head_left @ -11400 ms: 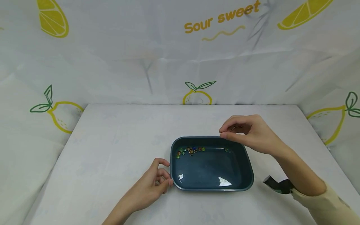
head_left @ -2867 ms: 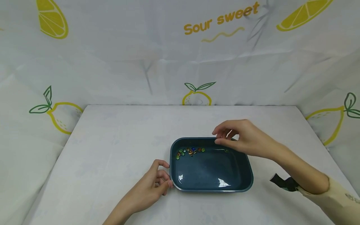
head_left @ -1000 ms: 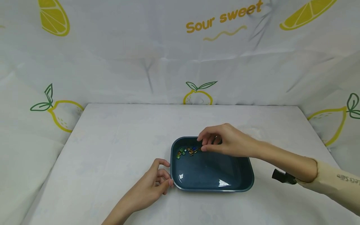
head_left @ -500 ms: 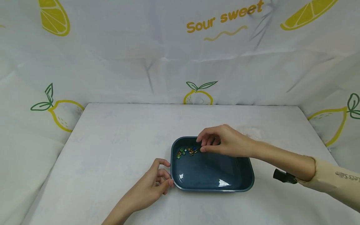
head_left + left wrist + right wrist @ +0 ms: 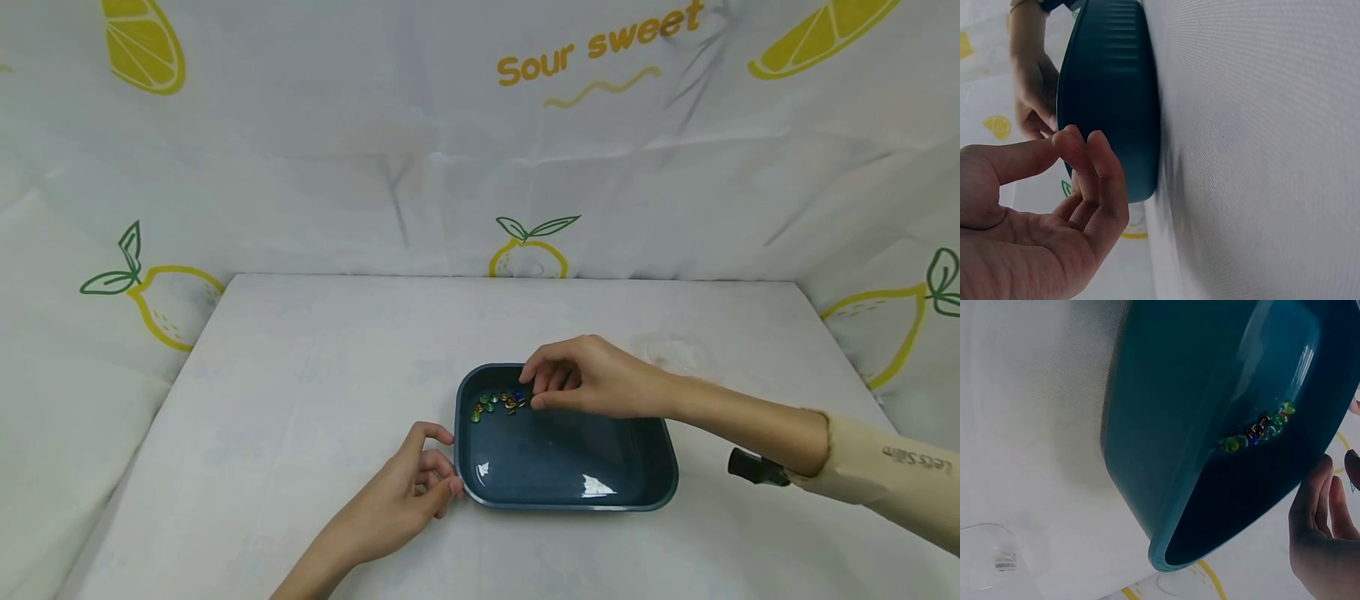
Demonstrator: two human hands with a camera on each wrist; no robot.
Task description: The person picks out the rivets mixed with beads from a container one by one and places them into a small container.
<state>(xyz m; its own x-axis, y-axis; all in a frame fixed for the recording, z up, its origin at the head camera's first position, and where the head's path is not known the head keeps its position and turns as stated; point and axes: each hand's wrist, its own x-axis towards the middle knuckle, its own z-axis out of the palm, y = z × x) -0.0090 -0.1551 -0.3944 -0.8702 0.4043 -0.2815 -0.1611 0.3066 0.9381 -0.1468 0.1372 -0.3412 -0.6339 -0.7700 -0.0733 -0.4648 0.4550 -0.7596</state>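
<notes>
Small shiny glass marbles, green, amber and blue, lie in water along the back left of a dark teal basin. In the head view my right hand hovers over the basin's back part, bent fingers and thumb apart above the right end of the marbles. The right wrist view shows these marbles and no object between that hand's fingers. My left hand is at the basin's left wall, fingers loosely curved, holding nothing. Its fingertips appear at or against the wall in the left wrist view.
Behind my right forearm stands a clear, see-through container, partly hidden; it also shows at the corner of the right wrist view. A white cloth covers the table. A lemon-print sheet hangs behind and at both sides.
From the basin's back right rim my right hand has moved left and a little toward me, to beside the marbles. The clear container has come into sight. My left hand has stayed put.
</notes>
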